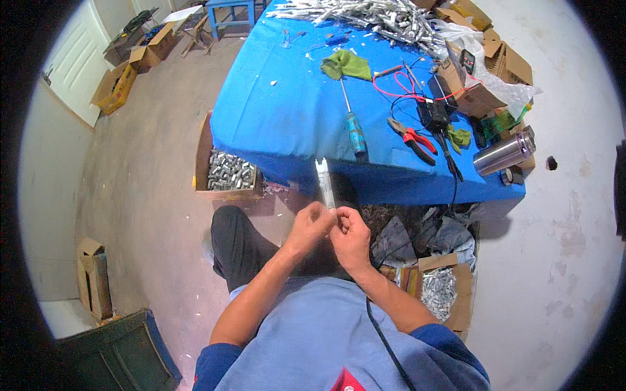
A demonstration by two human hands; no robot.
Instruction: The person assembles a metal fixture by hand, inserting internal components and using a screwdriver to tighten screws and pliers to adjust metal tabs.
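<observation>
A slim white plastic piece (324, 179) with a forked tip points away from me, just off the near edge of the table. My left hand (309, 227) and my right hand (351, 238) are closed together around its lower end, fingertips pinched. The fingers hide that end. Beyond it on the blue cloth lies a screwdriver (355, 133) with a teal handle, its shaft reaching to a green rag (345, 64). Pliers (413, 140) with red and black handles rest to the right.
A large pile of white and grey pieces (372, 19) covers the far end of the blue-covered table (274, 111). A steel flask (504, 152), a black adapter (433, 115) and cables crowd its right side. Boxes of parts stand below, one left (228, 194), one right (464, 296).
</observation>
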